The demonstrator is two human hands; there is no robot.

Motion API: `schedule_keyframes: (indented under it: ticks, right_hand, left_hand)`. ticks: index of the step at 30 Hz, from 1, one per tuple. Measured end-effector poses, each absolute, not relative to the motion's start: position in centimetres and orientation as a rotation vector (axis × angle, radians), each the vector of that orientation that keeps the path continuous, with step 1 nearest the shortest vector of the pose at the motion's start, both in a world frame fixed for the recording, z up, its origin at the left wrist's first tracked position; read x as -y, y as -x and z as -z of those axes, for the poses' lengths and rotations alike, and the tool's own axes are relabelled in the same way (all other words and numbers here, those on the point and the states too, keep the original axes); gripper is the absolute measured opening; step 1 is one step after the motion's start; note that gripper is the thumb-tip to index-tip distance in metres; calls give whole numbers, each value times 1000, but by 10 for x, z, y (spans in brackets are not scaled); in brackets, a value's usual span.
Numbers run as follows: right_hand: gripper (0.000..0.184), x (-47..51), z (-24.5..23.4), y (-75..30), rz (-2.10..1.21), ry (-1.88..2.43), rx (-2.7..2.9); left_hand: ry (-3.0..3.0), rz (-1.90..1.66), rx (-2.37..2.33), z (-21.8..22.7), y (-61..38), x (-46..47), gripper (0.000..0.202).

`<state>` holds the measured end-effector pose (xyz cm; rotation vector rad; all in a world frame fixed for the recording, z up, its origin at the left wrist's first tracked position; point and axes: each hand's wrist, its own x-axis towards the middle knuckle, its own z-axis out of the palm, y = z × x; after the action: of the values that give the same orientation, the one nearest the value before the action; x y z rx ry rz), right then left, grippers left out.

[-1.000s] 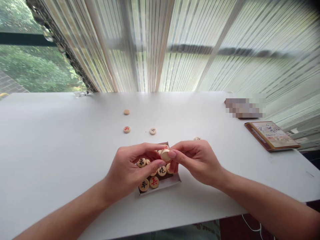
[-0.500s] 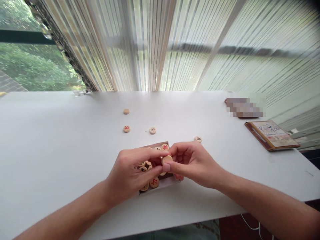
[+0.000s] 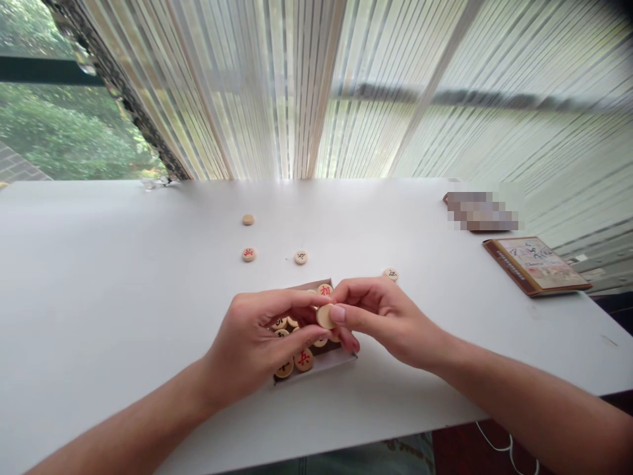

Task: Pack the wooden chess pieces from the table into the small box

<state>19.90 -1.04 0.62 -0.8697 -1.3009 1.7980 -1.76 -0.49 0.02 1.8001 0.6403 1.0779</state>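
Over an open box (image 3: 341,359) of Chinese chess pieces, a round wooden piece (image 3: 325,317) shows a blank pale face between both hands. My left hand (image 3: 264,336) has its index finger along the piece's upper edge and its thumb along the lower edge. The thumb of my right hand (image 3: 383,316) presses the piece's right side; its other fingers are curled behind, partly hidden. Inside the box, a red-marked piece (image 3: 303,359) lies at the front, another red-marked piece (image 3: 325,291) at the back, and several black-marked ones are partly covered by my left hand.
Beyond the box on the white table (image 3: 123,277) lie a blank-faced piece (image 3: 248,220), a red-marked piece (image 3: 248,254) and a black-marked piece (image 3: 301,257). Another black-marked piece (image 3: 390,274) is just past my right hand. A flat brown-edged box (image 3: 537,266) rests at the right edge.
The held piece has turned to show more of its blank face and shifted slightly left. My right thumb has moved from its lower edge up to its right side.
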Motion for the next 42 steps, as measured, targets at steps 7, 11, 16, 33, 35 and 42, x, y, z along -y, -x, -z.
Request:
schedule_keyframes:
  ticks: [7, 11, 16, 33, 35, 42]
  right_hand:
    - [37, 11, -4, -200, -1876, 903, 1193]
    - [39, 12, -1, -196, -1875, 927, 1164]
    - [43, 14, -1, -194, -1852, 960, 1160]
    - [34, 14, -7, -197, -1836, 885, 1208]
    - [33, 15, -6, -197, -1820, 880, 1217]
    - [20, 16, -4, -196, -1576, 788, 1353]
  left_hand:
    - [-1810, -1150, -698, 2, 18, 4, 31]
    - [-2087, -1241, -719, 6, 20, 4, 29]
    - [-2212, -1243, -742, 8, 21, 6, 31]
    - [-2029, -1184, -707, 3, 21, 8, 31]
    - [-2008, -1180, -705, 3, 21, 8, 31]
    - [-1840, -1163, -767, 4, 21, 6, 22]
